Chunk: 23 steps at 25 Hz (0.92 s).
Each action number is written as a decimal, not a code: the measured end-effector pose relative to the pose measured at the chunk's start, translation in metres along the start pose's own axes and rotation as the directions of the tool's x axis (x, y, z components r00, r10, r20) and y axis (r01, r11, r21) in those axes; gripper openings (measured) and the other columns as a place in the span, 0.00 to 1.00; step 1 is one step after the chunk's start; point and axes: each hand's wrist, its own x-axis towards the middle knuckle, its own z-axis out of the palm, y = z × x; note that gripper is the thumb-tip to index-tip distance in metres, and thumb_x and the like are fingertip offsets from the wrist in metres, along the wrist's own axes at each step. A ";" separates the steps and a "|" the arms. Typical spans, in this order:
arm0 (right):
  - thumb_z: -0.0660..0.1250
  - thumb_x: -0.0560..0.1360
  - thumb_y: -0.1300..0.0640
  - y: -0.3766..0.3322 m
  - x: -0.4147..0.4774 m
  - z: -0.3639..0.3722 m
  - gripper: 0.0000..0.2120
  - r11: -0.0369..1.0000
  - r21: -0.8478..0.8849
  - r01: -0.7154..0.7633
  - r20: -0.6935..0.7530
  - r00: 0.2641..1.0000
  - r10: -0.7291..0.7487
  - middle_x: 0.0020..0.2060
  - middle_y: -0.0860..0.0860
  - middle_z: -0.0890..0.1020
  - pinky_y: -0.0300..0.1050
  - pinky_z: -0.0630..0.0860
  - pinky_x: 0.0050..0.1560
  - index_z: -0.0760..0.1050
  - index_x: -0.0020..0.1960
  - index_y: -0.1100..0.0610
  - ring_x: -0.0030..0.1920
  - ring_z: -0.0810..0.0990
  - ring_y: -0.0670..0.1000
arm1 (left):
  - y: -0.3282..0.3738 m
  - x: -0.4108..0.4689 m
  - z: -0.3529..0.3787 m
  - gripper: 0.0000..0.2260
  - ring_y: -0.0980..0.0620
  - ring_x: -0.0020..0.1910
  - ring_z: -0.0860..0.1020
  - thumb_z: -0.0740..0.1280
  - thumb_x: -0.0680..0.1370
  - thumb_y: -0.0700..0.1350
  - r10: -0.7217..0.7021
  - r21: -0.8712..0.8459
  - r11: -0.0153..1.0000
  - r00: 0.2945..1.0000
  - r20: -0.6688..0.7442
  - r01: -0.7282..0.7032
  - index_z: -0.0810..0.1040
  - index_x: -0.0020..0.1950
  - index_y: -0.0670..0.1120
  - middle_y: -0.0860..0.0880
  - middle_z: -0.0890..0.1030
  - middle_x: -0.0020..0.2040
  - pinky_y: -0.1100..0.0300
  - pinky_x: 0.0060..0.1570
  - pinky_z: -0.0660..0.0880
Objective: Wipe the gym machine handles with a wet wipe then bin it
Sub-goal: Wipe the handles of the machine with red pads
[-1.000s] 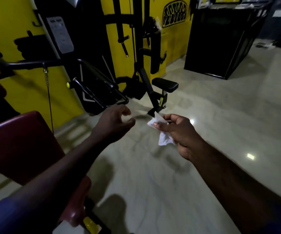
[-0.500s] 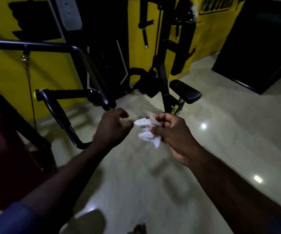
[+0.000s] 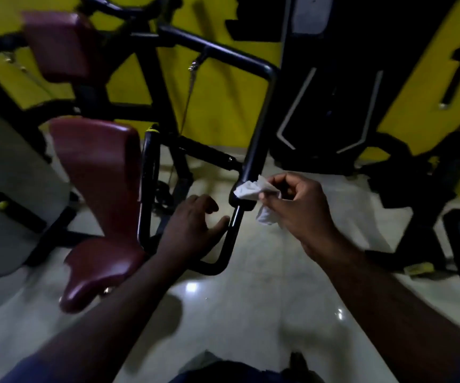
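Right now your right hand (image 3: 300, 208) pinches the crumpled white wet wipe (image 3: 247, 190) between thumb and forefinger, and the wipe's upper fold is pressed against the lower end of the black handle grip (image 3: 253, 161), just where the thick grip steps down to the thinner bar (image 3: 234, 219). A loose tail of the wipe hangs below your fingers, to the right of that bar and apart from it. Your left hand (image 3: 190, 230) is empty, its fingers loosely spread and slightly curled; its fingertips lie just left of the thin bar below the grip, and you cannot tell whether they touch it.

No bin or other container shows in this view.

Left of the grip, the maroon seat pad (image 3: 99, 205) stands close beside your left forearm, with a black upright post (image 3: 148, 183) between the pad and the bar. Below the grip the bar curves round into a closed bend, boxing in your left hand. Right of the grip and toward you the pale tiled floor (image 3: 251, 313) lies open. Behind the grip stands the yellow wall (image 3: 223, 106), with dark machine parts along it; the picture is blurred there.
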 end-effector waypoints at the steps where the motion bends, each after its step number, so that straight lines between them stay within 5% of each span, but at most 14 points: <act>1: 0.78 0.71 0.58 0.001 0.008 -0.002 0.06 0.996 -0.044 0.077 0.050 0.996 -0.075 0.39 0.44 0.87 0.37 0.77 0.39 0.84 0.45 0.49 0.39 0.84 0.40 | 0.005 -0.006 0.002 0.20 0.50 0.50 0.78 0.64 0.73 0.65 -0.054 0.034 0.998 0.998 -0.014 0.054 0.79 0.53 0.50 0.54 0.77 0.49 0.54 0.50 0.76; 3: 0.77 0.73 0.60 0.007 0.022 -0.005 0.06 0.960 -0.091 0.265 0.161 0.955 -0.248 0.40 0.43 0.86 0.31 0.77 0.38 0.85 0.45 0.50 0.38 0.83 0.39 | 0.016 -0.021 0.006 0.18 0.48 0.51 0.77 0.68 0.75 0.62 -0.150 0.094 0.983 0.984 -0.099 0.159 0.80 0.54 0.49 0.54 0.76 0.48 0.57 0.48 0.72; 6: 0.74 0.72 0.66 0.031 0.029 0.009 0.10 0.814 -0.137 0.565 0.292 0.808 -0.512 0.50 0.49 0.83 0.40 0.81 0.51 0.85 0.51 0.55 0.47 0.84 0.49 | 0.026 -0.052 0.010 0.14 0.51 0.50 0.75 0.70 0.78 0.56 -0.265 0.140 0.946 0.947 -0.184 0.292 0.80 0.55 0.47 0.55 0.73 0.48 0.58 0.48 0.70; 9: 0.64 0.78 0.64 0.058 0.021 0.029 0.16 0.581 -0.273 0.767 0.502 0.629 -0.594 0.56 0.54 0.80 0.51 0.80 0.54 0.81 0.63 0.58 0.56 0.78 0.57 | 0.028 -0.079 0.015 0.13 0.51 0.51 0.75 0.68 0.79 0.54 -0.177 0.234 0.944 0.956 -0.236 0.232 0.80 0.55 0.46 0.51 0.77 0.50 0.56 0.50 0.75; 11: 0.57 0.78 0.64 0.069 0.012 0.033 0.21 0.523 -0.288 0.802 0.589 0.579 -0.564 0.60 0.55 0.77 0.51 0.80 0.55 0.77 0.68 0.59 0.59 0.75 0.58 | 0.024 -0.092 0.019 0.12 0.48 0.58 0.76 0.69 0.80 0.52 -0.106 0.331 0.926 0.966 -0.235 0.182 0.80 0.56 0.44 0.47 0.80 0.55 0.52 0.57 0.77; 15: 0.58 0.73 0.69 0.077 -0.001 0.035 0.27 0.606 -0.261 0.751 0.575 0.625 -0.527 0.64 0.56 0.74 0.43 0.69 0.66 0.74 0.72 0.61 0.63 0.70 0.58 | 0.018 -0.102 0.034 0.22 0.44 0.76 0.68 0.59 0.85 0.57 -0.176 0.468 0.841 0.955 -0.238 0.271 0.79 0.65 0.42 0.43 0.78 0.68 0.47 0.76 0.66; 17: 0.57 0.73 0.68 0.076 -0.024 0.037 0.27 0.618 -0.213 0.756 0.615 0.595 -0.516 0.64 0.56 0.74 0.45 0.70 0.65 0.74 0.71 0.61 0.60 0.71 0.58 | 0.015 -0.105 0.041 0.23 0.43 0.77 0.67 0.57 0.86 0.57 -0.170 0.473 0.838 0.953 -0.249 0.273 0.79 0.66 0.41 0.43 0.78 0.68 0.45 0.78 0.62; 20: 0.55 0.78 0.67 0.074 -0.028 0.033 0.24 0.496 -0.140 0.857 0.732 0.427 -0.531 0.63 0.56 0.76 0.46 0.73 0.61 0.74 0.72 0.61 0.58 0.73 0.58 | 0.001 -0.105 0.042 0.22 0.42 0.74 0.71 0.57 0.86 0.55 -0.067 0.499 0.844 0.961 -0.266 0.198 0.79 0.66 0.41 0.44 0.80 0.64 0.45 0.78 0.61; 23: 0.53 0.82 0.65 0.076 0.024 0.028 0.24 0.443 -0.286 0.849 0.722 0.495 -0.483 0.65 0.57 0.75 0.54 0.78 0.60 0.68 0.77 0.62 0.62 0.75 0.60 | -0.011 -0.107 0.045 0.21 0.41 0.74 0.71 0.60 0.85 0.55 -0.016 0.513 0.843 0.960 -0.281 0.164 0.77 0.69 0.41 0.44 0.79 0.65 0.43 0.78 0.61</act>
